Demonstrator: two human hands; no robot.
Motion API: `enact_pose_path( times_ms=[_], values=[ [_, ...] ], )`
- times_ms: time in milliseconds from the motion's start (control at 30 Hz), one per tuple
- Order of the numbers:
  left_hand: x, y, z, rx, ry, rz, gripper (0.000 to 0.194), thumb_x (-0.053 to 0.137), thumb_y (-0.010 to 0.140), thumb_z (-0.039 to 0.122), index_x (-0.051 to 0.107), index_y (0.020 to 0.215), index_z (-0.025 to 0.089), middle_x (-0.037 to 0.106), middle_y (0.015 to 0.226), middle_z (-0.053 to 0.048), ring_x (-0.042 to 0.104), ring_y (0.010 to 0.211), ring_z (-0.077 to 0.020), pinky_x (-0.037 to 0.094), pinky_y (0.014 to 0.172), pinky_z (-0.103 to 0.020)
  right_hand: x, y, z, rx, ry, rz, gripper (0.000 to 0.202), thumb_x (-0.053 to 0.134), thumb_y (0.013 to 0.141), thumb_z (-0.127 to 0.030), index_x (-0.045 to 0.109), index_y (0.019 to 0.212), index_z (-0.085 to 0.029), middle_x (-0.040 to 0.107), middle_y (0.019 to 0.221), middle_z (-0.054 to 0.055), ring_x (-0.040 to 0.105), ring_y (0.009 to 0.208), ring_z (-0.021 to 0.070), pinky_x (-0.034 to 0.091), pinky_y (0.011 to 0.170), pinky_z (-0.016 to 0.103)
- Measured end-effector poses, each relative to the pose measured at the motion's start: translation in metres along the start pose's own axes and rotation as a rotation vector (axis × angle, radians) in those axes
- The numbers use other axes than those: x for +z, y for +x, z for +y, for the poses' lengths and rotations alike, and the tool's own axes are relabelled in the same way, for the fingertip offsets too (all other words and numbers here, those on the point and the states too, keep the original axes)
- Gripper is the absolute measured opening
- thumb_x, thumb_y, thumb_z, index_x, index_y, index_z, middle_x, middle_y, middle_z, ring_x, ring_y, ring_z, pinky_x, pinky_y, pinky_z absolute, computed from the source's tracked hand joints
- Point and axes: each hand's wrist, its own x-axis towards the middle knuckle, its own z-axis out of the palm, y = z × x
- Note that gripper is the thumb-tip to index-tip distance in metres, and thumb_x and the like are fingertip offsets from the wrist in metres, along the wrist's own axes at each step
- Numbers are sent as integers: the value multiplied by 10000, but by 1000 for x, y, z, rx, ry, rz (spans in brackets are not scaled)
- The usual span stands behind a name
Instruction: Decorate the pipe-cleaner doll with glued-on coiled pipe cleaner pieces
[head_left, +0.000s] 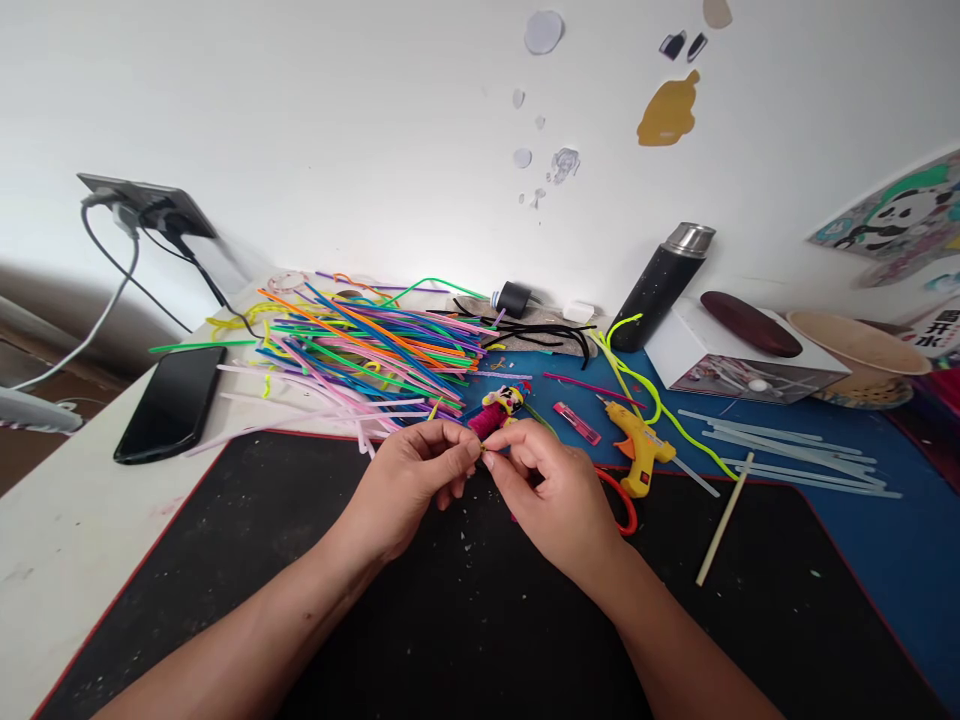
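- Right at the centre, a tiny yellowish piece (481, 448), pinched over the far part of the black mat (450, 640), and so small that its shape can't be made out!
- Left hand (412, 475): thumb and forefinger together, clamped on that piece, the other fingers curled beneath.
- Right hand (559, 500) meets it, thumb and forefinger closed on the piece too, the two sets of fingertips practically touching.
- Just beyond the fingertips lies a little figure (491, 414), magenta body, yellow about the head, some blue and red at its far end.
- A touch right of it, a small pink packet (577, 423); then the yellow glue gun (642, 450), lying on its side.
- Close by the right hand, a red loop (628, 508) peeks out, partly hidden by that hand.
- Farther right, a pale stick (725, 520) slants across the mat, and beyond it, a spread of translucent rods (795, 450).
- Over to the far left, what a heap: fuzzy stems (375, 340) in orange, blue, green, pink and purple, with a dark phone (172, 405) on their left.
- Far right, a black flask (660, 290) leans in view beside a white box (690, 370) carrying a dark red case (750, 323).
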Motion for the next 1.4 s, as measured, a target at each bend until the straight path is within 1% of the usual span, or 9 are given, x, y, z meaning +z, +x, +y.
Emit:
enact_pose_path(
  times_ms=[267,500,800,933,1000,1100,1200,1267,1400],
  values=[
    [0,1,-3,-11,-22,-11,390,935,744,480,713,762,161,610,648,31,497,497,-60,368,430,-166,-1,0,-1,2,6,-1,81,608,973,-197,666,924,-223,448,583,-88,445,511,105,352,543,241],
    [1,0,-3,-38,-47,5,395,962,675,446,702,748,157,599,638,35,483,495,-63,355,421,-167,-1,0,0,-2,10,-5,85,611,972,-202,670,914,-218,453,586,-88,441,510,99,345,539,234],
    [-4,2,-7,25,109,25,372,865,801,507,710,811,169,595,600,39,486,490,-74,392,465,-182,-3,0,1,6,-49,-52,71,628,972,-239,691,991,-213,440,603,-89,436,521,100,319,533,239],
    [-5,3,-6,5,142,-19,390,888,772,517,727,813,164,638,664,21,502,514,-80,398,475,-194,-4,0,3,8,-78,-60,88,609,984,-249,688,964,-216,440,603,-84,447,522,104,325,548,245],
    [-7,5,-4,18,172,-34,400,855,808,544,740,818,161,660,708,3,519,553,-90,402,486,-197,-5,1,3,32,-92,-73,93,602,992,-253,683,962,-218,443,589,-85,451,516,108,324,553,249],
    [-10,7,0,114,212,29,394,774,897,564,760,909,170,675,781,-12,545,626,-106,419,519,-199,-7,3,2,67,-141,-138,64,626,989,-236,680,956,-227,477,582,-87,459,515,107,308,555,251],
    [-12,8,4,185,155,112,348,787,903,523,748,955,180,678,847,-14,565,667,-113,432,540,-202,-6,3,0,93,-225,-280,74,670,983,-217,684,914,-240,553,598,-80,489,534,106,281,559,257],
    [-12,8,6,203,115,126,319,801,897,492,737,928,181,675,863,-14,575,680,-116,431,539,-204,-4,2,0,90,-286,-353,88,686,982,-208,688,901,-243,603,625,-72,517,557,108,274,571,262],
    [-11,7,6,229,91,109,267,778,928,448,727,912,187,669,868,-8,572,670,-111,427,541,-207,1,-1,1,70,-388,-431,60,699,976,-195,709,937,-239,677,691,-47,579,619,125,281,593,270]
  ],
)
